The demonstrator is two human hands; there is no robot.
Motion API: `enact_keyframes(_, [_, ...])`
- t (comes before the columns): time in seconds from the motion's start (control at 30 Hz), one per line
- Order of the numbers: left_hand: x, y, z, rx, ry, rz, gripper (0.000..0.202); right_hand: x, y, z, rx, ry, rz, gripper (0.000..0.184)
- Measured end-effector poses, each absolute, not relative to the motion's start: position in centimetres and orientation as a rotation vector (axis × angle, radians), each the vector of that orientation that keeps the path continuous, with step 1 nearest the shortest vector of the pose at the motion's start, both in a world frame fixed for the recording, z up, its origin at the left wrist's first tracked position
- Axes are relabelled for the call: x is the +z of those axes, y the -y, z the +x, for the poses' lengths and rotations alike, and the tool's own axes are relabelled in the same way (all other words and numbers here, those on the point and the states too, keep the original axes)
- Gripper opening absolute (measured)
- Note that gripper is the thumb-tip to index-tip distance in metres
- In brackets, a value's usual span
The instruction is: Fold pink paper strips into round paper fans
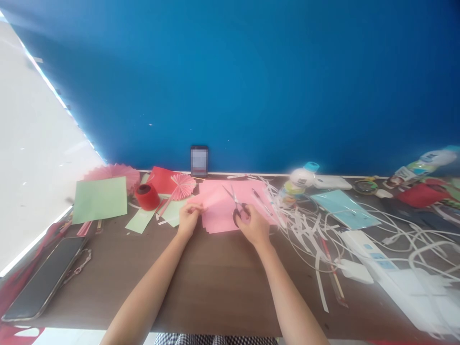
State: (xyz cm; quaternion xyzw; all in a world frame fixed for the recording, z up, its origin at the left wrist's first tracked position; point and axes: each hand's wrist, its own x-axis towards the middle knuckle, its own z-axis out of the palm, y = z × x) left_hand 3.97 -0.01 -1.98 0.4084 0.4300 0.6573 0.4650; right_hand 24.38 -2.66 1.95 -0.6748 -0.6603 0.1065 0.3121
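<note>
My right hand (256,225) grips a pair of scissors (233,200) by the dark handles. The blades are parted and point away from me, over a stack of pink paper (219,218). At the left edge of that stack, my left hand (189,219) is closed with its fingertips pinched on pink paper; the exact hold is partly hidden. A pen (262,201) lies on the right part of the pink sheets. Just left of my left hand are light green paper pieces (141,221) and a red thread spool (147,197).
Pink folded paper fans (182,186) and a green sheet (100,200) are at left, beyond a large phone (46,280). A small phone (199,161) leans on the blue wall. White paper strips (305,227), a glue bottle (300,182), cables and a power strip (373,254) crowd the right.
</note>
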Motion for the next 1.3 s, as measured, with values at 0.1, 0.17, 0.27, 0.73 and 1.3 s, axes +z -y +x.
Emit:
enact_keyframes(0.1, [-2.09, -0.03, 3.90, 1.608, -1.026, 0.971, 0.016, 2.11, 2.67, 24.29, 0.309, 1.731, -1.791, 0.034])
enact_keyframes(0.17, [-2.07, -0.05, 3.86, 1.605, -1.026, 0.956, 0.016, 2.16, 2.72, 24.22, 0.331, 1.725, -1.782, 0.032])
enact_keyframes(0.27, [-1.98, -0.05, 3.84, 1.602, -1.026, 0.935, 0.016, 2.12, 2.74, 24.20, 0.372, 1.730, -1.739, 0.031])
enact_keyframes(0.73, [-1.81, 0.07, 3.88, 1.594, -1.059, 0.976, 0.019, 1.90, 2.76, 24.23, 0.278, 1.717, -1.781, 0.037])
enact_keyframes(1.3, [-1.59, 0.16, 3.74, 1.568, -1.041, 0.995, 0.021, 2.39, 2.86, 24.72, 0.358, 1.763, -1.786, 0.031])
